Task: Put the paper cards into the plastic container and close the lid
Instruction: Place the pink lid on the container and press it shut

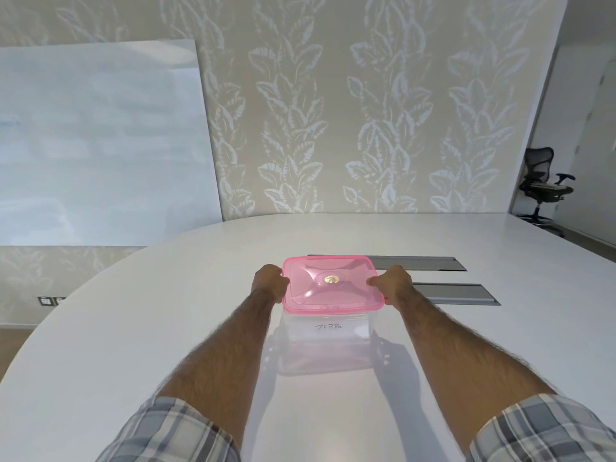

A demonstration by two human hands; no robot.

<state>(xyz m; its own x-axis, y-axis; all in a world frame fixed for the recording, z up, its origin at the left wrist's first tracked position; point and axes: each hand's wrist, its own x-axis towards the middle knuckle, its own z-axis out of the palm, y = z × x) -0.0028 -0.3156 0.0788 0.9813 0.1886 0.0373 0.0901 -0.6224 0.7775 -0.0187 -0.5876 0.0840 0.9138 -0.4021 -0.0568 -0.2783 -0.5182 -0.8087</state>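
Clear plastic container sits at frame centre, slightly below the middle, on a white oval table. Pink translucent lid is on top of it, looks level and seated all round as far as this view shows; can't confirm whether it's snapped down. Round gold sticker at the lid's centre.

Left hand is curled against the lid's left edge, fingers wrapped over the rim, clamped on the lid. Right hand mirrors it on the right edge, thumb lying on the lid top, fingers folded down the side, also gripping the lid. Both forearms run in from the bottom corners of the frame, plaid short sleeves at the lower edge.

Paper cards: a white sheet with handwritten marks shows through the container's front wall, so at least one is inside. Count unreadable; the text is too small to make out.

Behind the container, right of centre: two grey recessed strips set in the table top, one further back, one nearer and more to the right. The right hand is just beside the nearer one.

Background: leaf-pattern wallpaper across the top, whiteboard leaning at upper left, black office chair at the right edge, wall sockets low at the left.
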